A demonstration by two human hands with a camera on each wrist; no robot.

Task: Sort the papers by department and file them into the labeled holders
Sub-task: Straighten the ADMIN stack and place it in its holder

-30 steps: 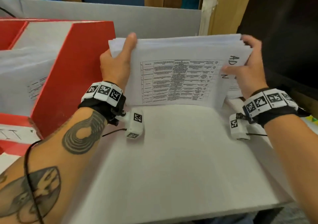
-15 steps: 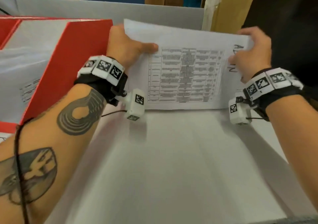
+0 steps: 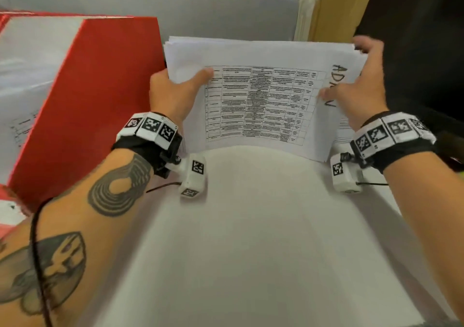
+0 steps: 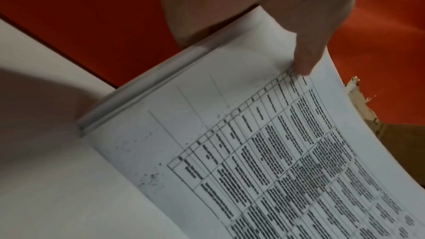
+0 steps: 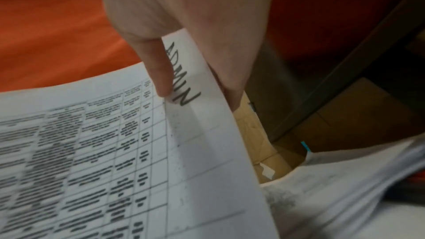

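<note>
I hold a thick stack of white papers [image 3: 258,100] on its bottom edge on the white table [image 3: 251,226]. The front sheet bears a printed table and the handwritten word ADMIN [image 5: 181,74] at its right side. My left hand [image 3: 175,93] grips the stack's left edge, thumb on the front sheet [image 4: 230,152]. My right hand [image 3: 356,85] grips the right edge, thumb over the ADMIN lettering. A red holder [image 3: 85,105] stands just left of the stack, with white sheets [image 3: 27,80] inside it.
A grey partition [image 3: 200,17] runs behind the table. More loose papers [image 5: 358,175] lie at the right, by my right wrist. A dark cabinet [image 3: 421,50] stands beyond the table's right edge. Another red holder edge with a white label [image 3: 10,213] shows at far left.
My left thumb has come off the top corner and lies lower on the front sheet. The stack's bottom edge stays on the table while both hands keep hold of its sides.
</note>
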